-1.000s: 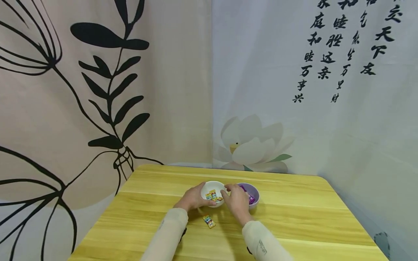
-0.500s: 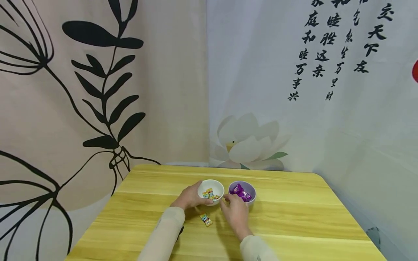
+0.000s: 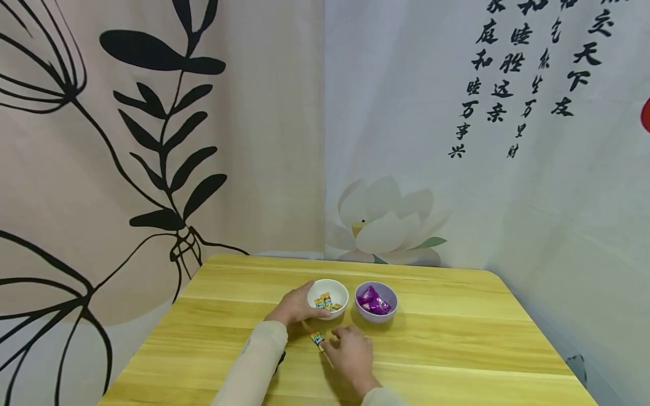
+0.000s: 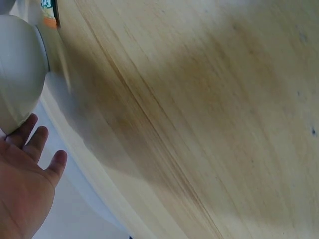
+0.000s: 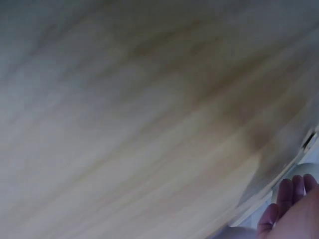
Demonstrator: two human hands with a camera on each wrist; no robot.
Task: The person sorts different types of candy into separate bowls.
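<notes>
My left hand (image 3: pixel 294 306) grips the left side of a white bowl (image 3: pixel 342 289), thumb along its front. Several small yellow-wrapped candies (image 3: pixel 325 301) lie inside. In the left wrist view, fingertips meet the outer wall of the white bowl (image 4: pixel 20 64). One more yellow-wrapped candy (image 3: pixel 317 338) lies on the table in front of the bowl. My right hand (image 3: pixel 351 355) is just right of that candy, thumb tip at its edge, the other fingers loosely bent and apart from the thumb. The right wrist view shows the right hand (image 5: pixel 294 209) only at its lower corner.
A lilac bowl (image 3: pixel 376 320) holding purple-wrapped candies (image 3: pixel 377 303) stands right of the white bowl. Both are on a wood-grain table (image 3: pixel 457 327). Behind its far edge hangs a printed cloth (image 3: pixel 279 141) with plants, a lotus and dark characters.
My right hand has moved from between the two bowls down toward me, to the loose candy, uncovering the lilac bowl. The left hand stays on the white bowl.
</notes>
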